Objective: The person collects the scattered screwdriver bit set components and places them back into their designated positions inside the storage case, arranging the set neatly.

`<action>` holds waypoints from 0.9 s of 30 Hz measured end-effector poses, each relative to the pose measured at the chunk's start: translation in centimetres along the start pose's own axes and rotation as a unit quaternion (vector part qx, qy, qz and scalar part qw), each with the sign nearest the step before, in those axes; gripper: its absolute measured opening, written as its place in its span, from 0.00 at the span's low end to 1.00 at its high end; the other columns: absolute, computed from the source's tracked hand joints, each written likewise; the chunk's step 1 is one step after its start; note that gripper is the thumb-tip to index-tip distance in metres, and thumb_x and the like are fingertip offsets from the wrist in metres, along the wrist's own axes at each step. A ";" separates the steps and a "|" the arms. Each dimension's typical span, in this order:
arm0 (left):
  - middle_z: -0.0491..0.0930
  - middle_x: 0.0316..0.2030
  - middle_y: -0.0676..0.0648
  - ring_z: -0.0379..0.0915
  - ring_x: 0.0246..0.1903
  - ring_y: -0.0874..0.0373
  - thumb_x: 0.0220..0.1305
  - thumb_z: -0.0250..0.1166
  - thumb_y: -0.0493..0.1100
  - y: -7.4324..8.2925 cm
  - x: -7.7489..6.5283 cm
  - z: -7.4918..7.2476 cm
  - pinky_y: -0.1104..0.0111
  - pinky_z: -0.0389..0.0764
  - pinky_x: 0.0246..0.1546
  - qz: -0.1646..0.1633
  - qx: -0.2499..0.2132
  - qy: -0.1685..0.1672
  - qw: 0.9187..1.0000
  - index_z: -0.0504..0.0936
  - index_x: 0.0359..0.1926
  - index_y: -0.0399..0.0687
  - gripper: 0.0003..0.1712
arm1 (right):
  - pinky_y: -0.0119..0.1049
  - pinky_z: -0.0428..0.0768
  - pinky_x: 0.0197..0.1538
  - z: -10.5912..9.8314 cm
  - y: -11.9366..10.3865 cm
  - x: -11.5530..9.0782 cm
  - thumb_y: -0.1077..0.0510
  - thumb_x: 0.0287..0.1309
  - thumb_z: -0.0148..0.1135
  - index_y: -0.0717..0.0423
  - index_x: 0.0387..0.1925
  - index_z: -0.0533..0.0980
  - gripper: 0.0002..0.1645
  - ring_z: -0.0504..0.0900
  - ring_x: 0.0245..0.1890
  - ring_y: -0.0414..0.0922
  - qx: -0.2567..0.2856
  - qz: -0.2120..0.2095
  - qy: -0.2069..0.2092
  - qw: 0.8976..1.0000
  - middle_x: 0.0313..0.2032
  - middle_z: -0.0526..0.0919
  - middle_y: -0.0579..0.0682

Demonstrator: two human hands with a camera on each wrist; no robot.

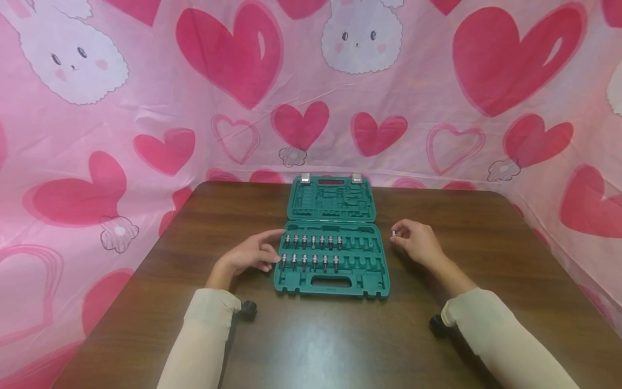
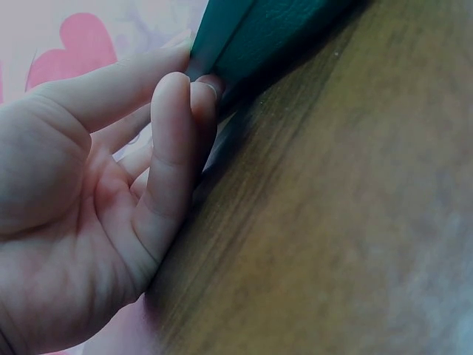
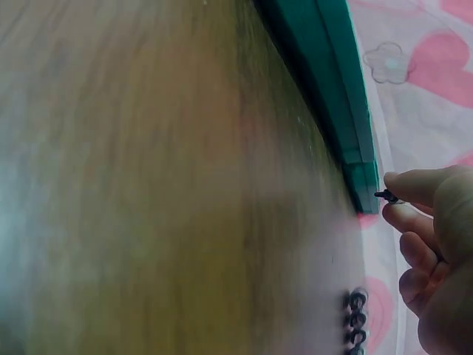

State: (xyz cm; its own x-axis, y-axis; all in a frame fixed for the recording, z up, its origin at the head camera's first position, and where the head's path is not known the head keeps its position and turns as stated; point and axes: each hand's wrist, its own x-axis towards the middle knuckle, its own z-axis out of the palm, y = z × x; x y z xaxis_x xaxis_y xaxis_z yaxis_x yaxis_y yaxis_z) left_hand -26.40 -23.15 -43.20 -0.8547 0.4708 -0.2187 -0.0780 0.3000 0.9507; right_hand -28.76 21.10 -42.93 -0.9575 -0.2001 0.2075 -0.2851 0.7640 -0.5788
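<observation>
A green socket bit case (image 1: 311, 288) lies unfolded on the table, its lid (image 1: 332, 204) laid back behind it. Two rows of metal bit sockets (image 1: 304, 241) fill the left part of the tray; slots on the right side of both rows are bare. My left hand (image 1: 249, 254) touches the case's left edge, index finger stretched out along it, other fingers bent loosely. To the right of the case, above the table, my right hand (image 1: 419, 241) pinches a small bit socket (image 3: 387, 196) between thumb and finger, its dark tip pointing toward the case.
The brown wooden table (image 1: 204, 335) carries the case. In the right wrist view, several dark round-ended pieces (image 3: 358, 319) stand in a line below the hand. A pink cloth (image 1: 160, 108) with hearts and rabbits hangs behind and at the sides.
</observation>
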 end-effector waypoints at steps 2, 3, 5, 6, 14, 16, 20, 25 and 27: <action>0.82 0.34 0.37 0.77 0.25 0.52 0.64 0.65 0.35 0.0 0.0 0.0 0.65 0.83 0.30 0.001 -0.001 -0.001 1.000 0.58 0.74 0.54 0.41 | 0.41 0.76 0.35 0.2 -0.3 0.1 0.57 0.57 0.70 0.56 0.40 0.79 0.11 0.77 0.32 0.49 -0.002 0.000 -0.001 1.000 0.31 0.81 0.50; 0.82 0.34 0.37 0.77 0.25 0.52 0.64 0.65 0.35 0.0 0.0 0.0 0.65 0.83 0.30 0.002 -0.002 -0.001 1.000 0.58 0.74 0.53 0.41 | 0.41 0.76 0.35 0.3 -0.5 0.2 0.57 0.57 0.70 0.56 0.40 0.79 0.11 0.76 0.32 0.49 -0.003 -0.001 -0.001 1.000 0.31 0.81 0.50; 0.82 0.34 0.37 0.77 0.25 0.52 0.64 0.65 0.35 0.0 0.0 0.0 0.65 0.83 0.30 0.002 -0.003 -0.002 1.000 0.58 0.74 0.54 0.41 | 0.41 0.76 0.36 0.5 -0.8 0.3 0.57 0.57 0.69 0.56 0.41 0.79 0.11 0.76 0.32 0.49 -0.001 -0.005 -0.004 1.000 0.31 0.80 0.50; 0.82 0.34 0.38 0.77 0.25 0.52 0.64 0.65 0.35 0.0 0.0 0.0 0.65 0.83 0.30 0.002 -0.003 -0.002 1.000 0.58 0.74 0.54 0.41 | 0.41 0.76 0.36 0.6 -1.0 0.3 0.57 0.57 0.69 0.57 0.41 0.80 0.11 0.76 0.32 0.49 -0.001 -0.008 -0.004 1.000 0.31 0.80 0.50; 0.82 0.34 0.38 0.76 0.25 0.53 0.64 0.65 0.35 -0.1 0.1 0.0 0.65 0.83 0.30 0.001 -0.009 -0.003 1.000 0.57 0.74 0.54 0.42 | 0.42 0.74 0.35 1.3 -2.5 0.9 0.57 0.56 0.70 0.56 0.40 0.81 0.11 0.76 0.32 0.48 -0.018 -0.032 0.004 0.999 0.30 0.80 0.49; 0.82 0.34 0.38 0.76 0.25 0.53 0.63 0.66 0.35 -0.1 0.1 -0.1 0.65 0.83 0.30 -0.001 -0.009 -0.003 1.000 0.57 0.74 0.54 0.42 | 0.43 0.75 0.36 1.5 -2.9 1.0 0.57 0.57 0.70 0.57 0.41 0.81 0.11 0.76 0.32 0.48 -0.016 -0.037 0.001 0.999 0.30 0.80 0.49; 0.82 0.34 0.37 0.77 0.25 0.52 0.63 0.66 0.35 0.1 0.0 -0.1 0.64 0.84 0.31 -0.003 -0.007 -0.003 1.000 0.57 0.74 0.54 0.42 | 0.44 0.75 0.37 2.1 -3.8 1.1 0.57 0.57 0.70 0.58 0.41 0.81 0.12 0.75 0.33 0.48 -0.011 -0.044 -0.002 0.999 0.30 0.79 0.50; 0.82 0.35 0.37 0.77 0.25 0.52 0.63 0.66 0.35 0.2 0.0 -0.1 0.64 0.84 0.31 -0.006 -0.007 -0.002 1.000 0.57 0.74 0.54 0.42 | 0.43 0.74 0.36 3.0 -4.7 1.2 0.56 0.57 0.70 0.55 0.42 0.81 0.12 0.74 0.33 0.48 -0.018 -0.046 -0.008 0.999 0.31 0.79 0.48; 0.82 0.35 0.37 0.77 0.25 0.52 0.63 0.66 0.35 0.1 0.1 -0.1 0.64 0.84 0.31 -0.007 -0.006 -0.001 1.000 0.58 0.74 0.54 0.42 | 0.43 0.74 0.36 3.3 -5.0 1.2 0.56 0.57 0.70 0.55 0.42 0.81 0.12 0.74 0.33 0.48 -0.019 -0.047 -0.009 0.999 0.31 0.79 0.48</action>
State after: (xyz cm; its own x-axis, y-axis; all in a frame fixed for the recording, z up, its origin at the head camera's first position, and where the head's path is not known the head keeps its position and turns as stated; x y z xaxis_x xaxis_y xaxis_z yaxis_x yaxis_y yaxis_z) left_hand -26.49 -23.12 -43.06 -0.8528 0.4680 -0.2318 -0.0956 0.2964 0.9503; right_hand -28.65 14.98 -42.39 -0.9277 -0.2826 0.2440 -0.3714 0.7646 -0.5268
